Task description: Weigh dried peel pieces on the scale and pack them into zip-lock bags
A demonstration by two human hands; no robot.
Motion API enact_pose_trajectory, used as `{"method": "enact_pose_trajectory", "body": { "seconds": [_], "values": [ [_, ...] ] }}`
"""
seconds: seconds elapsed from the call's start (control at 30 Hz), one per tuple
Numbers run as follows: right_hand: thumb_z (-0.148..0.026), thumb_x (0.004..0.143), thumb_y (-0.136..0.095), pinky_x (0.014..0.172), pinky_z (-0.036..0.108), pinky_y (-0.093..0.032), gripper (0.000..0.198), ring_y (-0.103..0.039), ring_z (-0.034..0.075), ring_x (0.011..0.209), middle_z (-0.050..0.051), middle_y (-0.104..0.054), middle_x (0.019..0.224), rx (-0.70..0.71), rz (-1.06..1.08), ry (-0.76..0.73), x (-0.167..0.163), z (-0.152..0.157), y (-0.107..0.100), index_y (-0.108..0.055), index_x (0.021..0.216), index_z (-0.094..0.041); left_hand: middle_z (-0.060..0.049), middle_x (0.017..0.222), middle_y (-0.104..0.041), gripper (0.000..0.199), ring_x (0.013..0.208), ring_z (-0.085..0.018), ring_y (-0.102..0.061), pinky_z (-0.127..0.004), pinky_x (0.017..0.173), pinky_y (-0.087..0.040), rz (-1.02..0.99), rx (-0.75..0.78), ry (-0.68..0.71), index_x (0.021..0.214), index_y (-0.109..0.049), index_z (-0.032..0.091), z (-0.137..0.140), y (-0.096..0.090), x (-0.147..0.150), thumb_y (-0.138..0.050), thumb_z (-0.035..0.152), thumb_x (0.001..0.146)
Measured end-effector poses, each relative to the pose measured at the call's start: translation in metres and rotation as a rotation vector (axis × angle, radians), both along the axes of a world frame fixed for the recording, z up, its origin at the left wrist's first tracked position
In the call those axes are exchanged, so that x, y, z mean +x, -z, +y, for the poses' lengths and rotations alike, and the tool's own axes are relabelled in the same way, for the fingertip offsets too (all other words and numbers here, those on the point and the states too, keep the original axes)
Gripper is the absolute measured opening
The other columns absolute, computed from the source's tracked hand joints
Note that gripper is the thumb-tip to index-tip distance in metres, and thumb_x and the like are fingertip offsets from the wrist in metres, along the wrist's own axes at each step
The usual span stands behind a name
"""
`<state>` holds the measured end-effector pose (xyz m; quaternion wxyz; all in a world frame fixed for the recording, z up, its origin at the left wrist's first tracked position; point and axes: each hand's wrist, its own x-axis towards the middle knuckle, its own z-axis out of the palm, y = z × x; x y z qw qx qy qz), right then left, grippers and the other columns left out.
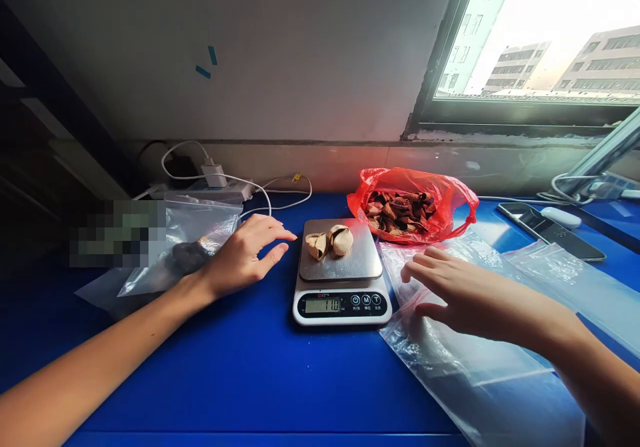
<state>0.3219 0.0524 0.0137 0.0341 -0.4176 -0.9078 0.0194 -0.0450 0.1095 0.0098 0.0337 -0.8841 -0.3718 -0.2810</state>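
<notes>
Two pale, cracked, dried husks (341, 241) rest side by side on the metal plate of a white digital kitchen scale (305, 285). Its display reads about 11.0. To the left of the scale, my left hand (250, 252) hovers with thumb and fingers apart, holding nothing. My right hand (450, 287) is to the right of the scale, over clear zip bags (480, 373), its fingers loosely bent and apart with nothing between them. Behind it stands a red plastic bag (455, 197), open at the top and full of dark reddish-brown dried pieces (400, 211).
At the left lies a filled clear zip bag (170, 267) near a white charger (214, 175) and its cables. A phone (560, 233) and a white mouse-like object (561, 217) lie at the right. Wall and window rise behind the blue table (240, 380).
</notes>
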Motion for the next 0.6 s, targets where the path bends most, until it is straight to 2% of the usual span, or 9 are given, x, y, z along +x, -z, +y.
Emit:
{"method": "enact_pose_trajectory", "body": {
  "seconds": [0.23, 0.33, 0.43, 0.53, 0.6],
  "values": [
    [-0.023, 0.085, -0.065, 0.084, 0.047, -0.054, 0.018, -0.059, 0.027, 0.095, 0.01, -0.065, 0.101, -0.095, -0.013, 0.035, -0.007, 0.001, -0.005, -0.065, 0.102, -0.018, -0.005, 0.099, -0.074, 0.023, 0.099, -0.022, -0.063, -0.038, 0.091, -0.052, -0.037, -0.087, -0.03, 0.101, -0.07, 0.021, 0.002, 0.005, 0.002, -0.051, 0.031, 0.095],
    [-0.023, 0.085, -0.064, 0.084, 0.046, -0.054, 0.017, -0.06, 0.026, 0.094, 0.009, -0.065, 0.101, -0.127, 0.002, 0.036, -0.009, 0.005, -0.005, -0.064, 0.101, -0.018, -0.006, 0.104, -0.073, 0.031, 0.102, -0.025, -0.064, -0.041, 0.092, -0.053, -0.09, -0.176, -0.077, 0.106, -0.068, 0.02, 0.0, 0.001, 0.014, -0.049, 0.042, 0.095],
    [-0.026, 0.088, -0.062, 0.084, 0.045, -0.054, 0.015, -0.061, 0.025, 0.094, 0.009, -0.066, 0.102, -0.146, 0.032, 0.019, -0.01, 0.01, -0.006, -0.064, 0.1, -0.018, -0.008, 0.112, -0.072, 0.042, 0.11, -0.029, -0.061, -0.047, 0.097, -0.05, -0.101, -0.242, -0.1, 0.112, -0.067, 0.019, 0.0, -0.004, 0.028, -0.057, 0.053, 0.09],
    [-0.032, 0.092, -0.058, 0.081, 0.043, -0.054, 0.015, -0.062, 0.025, 0.094, 0.009, -0.067, 0.1, -0.087, 0.103, 0.026, -0.01, 0.018, -0.007, -0.064, 0.097, -0.019, -0.007, 0.108, -0.071, 0.03, 0.111, -0.029, -0.058, -0.049, 0.098, -0.048, -0.083, -0.217, -0.108, 0.101, -0.071, 0.021, -0.001, -0.006, 0.035, -0.064, 0.046, 0.086],
    [-0.035, 0.095, -0.054, 0.079, 0.041, -0.054, 0.018, -0.063, 0.023, 0.092, 0.009, -0.067, 0.098, -0.021, 0.175, 0.036, -0.008, 0.023, -0.007, -0.064, 0.095, -0.02, -0.006, 0.102, -0.071, 0.02, 0.107, -0.028, -0.059, -0.048, 0.096, -0.048, -0.106, -0.175, -0.103, 0.09, -0.07, 0.021, -0.002, -0.005, 0.034, -0.062, 0.039, 0.087]
  ]
}}
